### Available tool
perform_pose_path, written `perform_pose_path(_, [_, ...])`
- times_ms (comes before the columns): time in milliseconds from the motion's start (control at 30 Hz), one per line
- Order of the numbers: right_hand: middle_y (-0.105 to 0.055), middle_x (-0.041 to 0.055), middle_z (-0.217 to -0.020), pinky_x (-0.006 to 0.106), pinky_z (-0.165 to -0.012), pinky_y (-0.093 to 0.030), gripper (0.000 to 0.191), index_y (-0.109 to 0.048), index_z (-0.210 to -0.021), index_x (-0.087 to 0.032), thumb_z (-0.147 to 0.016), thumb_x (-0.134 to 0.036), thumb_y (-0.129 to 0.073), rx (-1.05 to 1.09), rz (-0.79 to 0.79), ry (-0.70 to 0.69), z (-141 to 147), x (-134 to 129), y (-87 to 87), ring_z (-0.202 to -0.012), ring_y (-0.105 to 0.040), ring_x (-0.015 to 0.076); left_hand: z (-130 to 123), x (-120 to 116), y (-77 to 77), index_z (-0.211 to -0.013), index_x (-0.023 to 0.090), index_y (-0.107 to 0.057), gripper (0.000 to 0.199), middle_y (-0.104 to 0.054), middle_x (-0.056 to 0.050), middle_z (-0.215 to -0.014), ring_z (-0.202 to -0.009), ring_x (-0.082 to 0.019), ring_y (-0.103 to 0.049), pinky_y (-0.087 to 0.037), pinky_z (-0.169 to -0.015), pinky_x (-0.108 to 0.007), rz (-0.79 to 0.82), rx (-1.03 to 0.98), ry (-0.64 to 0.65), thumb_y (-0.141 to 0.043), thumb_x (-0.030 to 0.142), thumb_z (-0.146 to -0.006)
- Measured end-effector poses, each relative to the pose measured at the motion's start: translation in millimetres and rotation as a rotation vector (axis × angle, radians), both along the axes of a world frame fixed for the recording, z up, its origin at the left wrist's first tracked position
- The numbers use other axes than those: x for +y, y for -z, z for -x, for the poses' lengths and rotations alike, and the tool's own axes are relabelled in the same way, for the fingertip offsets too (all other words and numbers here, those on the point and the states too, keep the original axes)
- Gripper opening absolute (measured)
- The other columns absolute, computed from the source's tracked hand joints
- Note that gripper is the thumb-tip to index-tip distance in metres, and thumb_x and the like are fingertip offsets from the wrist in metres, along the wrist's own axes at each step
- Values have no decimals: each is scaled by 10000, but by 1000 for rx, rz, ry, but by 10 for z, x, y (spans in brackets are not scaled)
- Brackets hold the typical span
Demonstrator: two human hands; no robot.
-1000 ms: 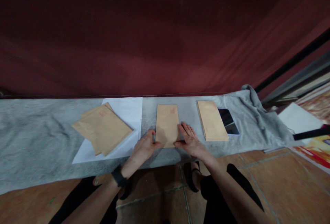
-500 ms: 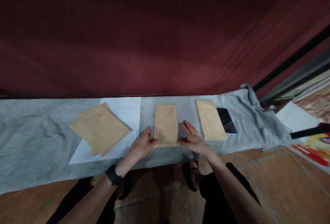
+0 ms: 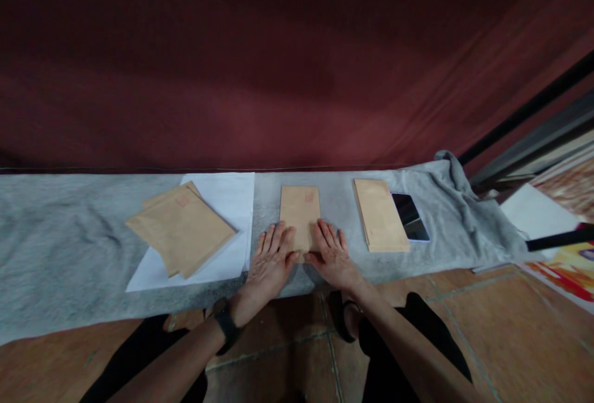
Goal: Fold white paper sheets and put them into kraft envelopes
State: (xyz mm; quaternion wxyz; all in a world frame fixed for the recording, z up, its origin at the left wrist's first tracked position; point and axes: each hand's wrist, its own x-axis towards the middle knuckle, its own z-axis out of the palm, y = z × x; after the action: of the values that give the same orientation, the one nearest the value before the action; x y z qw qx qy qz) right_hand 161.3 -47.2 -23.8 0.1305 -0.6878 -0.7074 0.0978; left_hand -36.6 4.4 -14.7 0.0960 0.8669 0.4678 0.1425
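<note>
A brown paper envelope (image 3: pixel 299 208) with a red print in its top right corner lies in front of me on the grey cloth. My left hand (image 3: pixel 273 257) rests flat across its lower left corner, fingers stretched forward. On the lower right part lies my right hand (image 3: pixel 331 253), also flat with the fingers extended. The two thumbs point toward each other over the near edge, which they partly cover. Neither hand grasps anything.
To the left, several overlapping brown envelopes (image 3: pixel 185 229) lie askew on white paper sheets (image 3: pixel 232 195). A neat stack of envelopes (image 3: pixel 381 216) is at the right, beside a dark-screened phone (image 3: pixel 410 217). Behind the cloth-covered surface (image 3: pixel 69 248) hangs a dark red curtain (image 3: pixel 260 112).
Both hands have moved from the envelope's side edges inward onto its lower part and flattened out. The envelope's near edge, with its fold line, is now mostly covered.
</note>
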Motion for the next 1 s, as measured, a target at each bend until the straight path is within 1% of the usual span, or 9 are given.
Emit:
perform_pose_path(133, [-199,133,-1671,574,-1235,-162,764,-149,-1621,-184,-966,-380,-490,1,1,-9,-41,17,26,-1541,-206,306,41,31,43,-1518,209,-437,539,-338,-124,-1628,-1517,-320,-274,-248,-1228,-533,-23,29,0,-437,380,-1007])
perform_pose_path(300, [-203,121,-1672,567,-1235,-179,733,-193,-1614,-200,-955,-322,-489,16,-4,11,-62,16,67,-1542,-203,302,49,47,52,-1518,223,-440,531,-325,-125,-1631,-1516,-321,-276,-255,-1223,-544,-22,40,-7,-425,385,-1012])
perform_pose_path(467, [-217,122,-1670,559,-1239,-186,711,-251,-1599,-174,-940,-265,-502,30,-37,-15,-62,10,30,-1542,-199,306,56,50,87,-1517,160,-426,562,-317,-193,-1621,-1508,-331,-293,-263,-1217,-538,-18,58,-43,-452,393,-1006])
perform_pose_path(567, [-229,109,-1670,556,-1243,-188,673,-275,-1592,-190,-951,-236,-476,37,-51,-64,-58,-3,0,-1541,-206,292,75,72,109,-1509,146,-428,565,-332,-202,-1614,-1507,-331,-297,-275,-1211,-539,-6,50,-35,-470,383,-997])
perform_pose_path(667, [-249,99,-1667,541,-1244,-209,616,-314,-1577,-201,-971,-207,-422,50,-53,-97,-67,-20,-2,-1539,-220,268,102,113,106,-1502,146,-424,566,-375,-199,-1596,-1487,-327,-339,-319,-1192,-531,15,-21,-9,-495,356,-981])
perform_pose_path(800, [-269,107,-1660,512,-1238,-251,583,-332,-1569,-184,-987,-183,-370,63,-50,-110,-103,-29,29,-1529,-247,246,127,154,36,-1486,174,-425,593,-499,-160,-1512,-1410,-306,-437,-388,-1151,-515,106,-168,42,-573,285,-923])
perform_pose_path(900, [-290,121,-1651,504,-1228,-272,580,-342,-1563,-161,-983,-171,-372,37,-72,-126,-114,-36,22,-1522,-258,257,109,151,-31,-1459,193,-458,662,-544,-136,-1460,-1347,-310,-483,-419,-1125,-509,212,-276,1,-663,219,-830])
perform_pose_path(1000, [-316,132,-1638,528,-1215,-267,632,-323,-1568,-149,-941,-101,-386,-24,-124,-171,-88,-55,-51,-1506,-276,284,61,147,-51,-1439,207,-489,747,-564,-123,-1414,-1297,-312,-517,-445,-1097,-502,334,-443,-64,-729,176,-732])
